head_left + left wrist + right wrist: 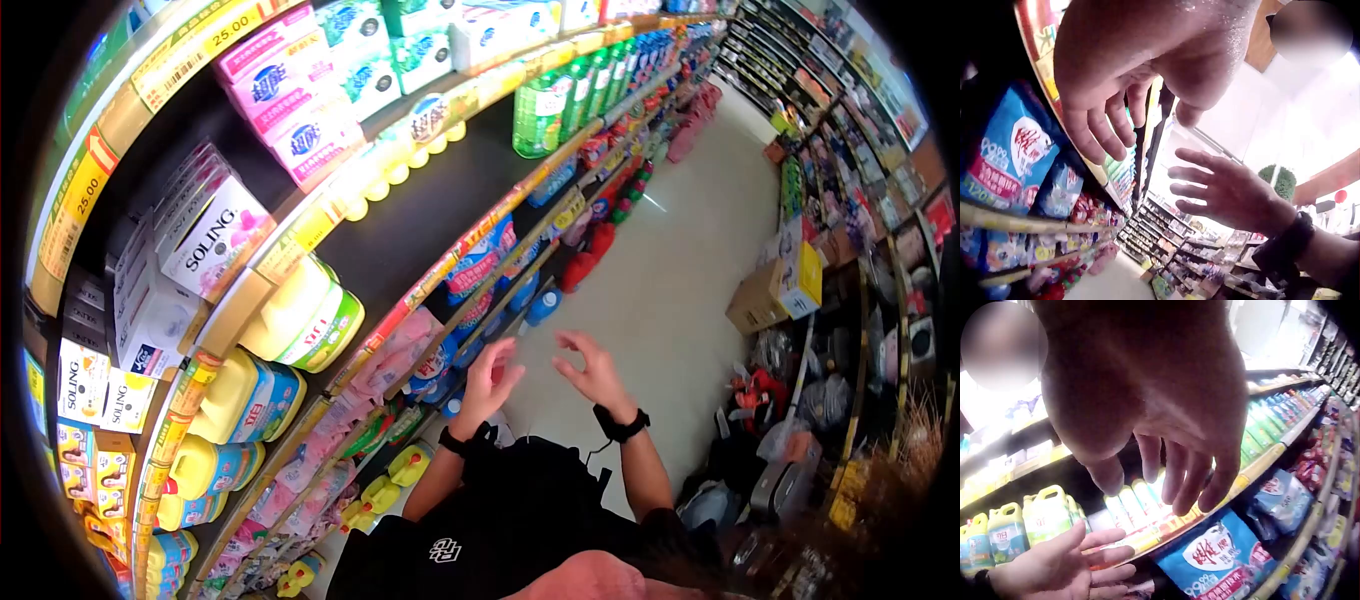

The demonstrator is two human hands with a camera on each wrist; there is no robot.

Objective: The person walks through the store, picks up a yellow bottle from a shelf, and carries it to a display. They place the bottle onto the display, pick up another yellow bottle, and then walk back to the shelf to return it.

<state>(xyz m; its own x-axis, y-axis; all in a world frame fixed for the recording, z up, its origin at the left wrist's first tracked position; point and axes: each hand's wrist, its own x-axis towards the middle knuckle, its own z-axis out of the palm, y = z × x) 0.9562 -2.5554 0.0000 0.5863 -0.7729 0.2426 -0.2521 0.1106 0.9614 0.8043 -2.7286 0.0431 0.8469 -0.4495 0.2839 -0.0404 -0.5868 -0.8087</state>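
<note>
Both hands are held up in mid-air over the aisle floor, apart from each other and holding nothing. The left hand (pixel 490 382) has its palm turned inward with loosely bent fingers, and a black band circles that wrist. Facing it, the right hand (pixel 592 370) has its thumb and fingers spread, also with a black band at the wrist. In the left wrist view the left hand (pixel 1147 56) looms close, the right hand (pixel 1235 190) beyond it. The right wrist view shows the right hand (pixel 1147 400) above the left hand (pixel 1060 565), whose fingers are spread.
Shelves on the left carry SOLING boxes (pixel 215 240), yellow jugs (pixel 250 398), green bottles (pixel 540 115) and blue detergent bags (pixel 1219 556). A cardboard box (pixel 760 295) and bagged goods stand by the right-hand shelves. The aisle floor (pixel 660 240) runs between them.
</note>
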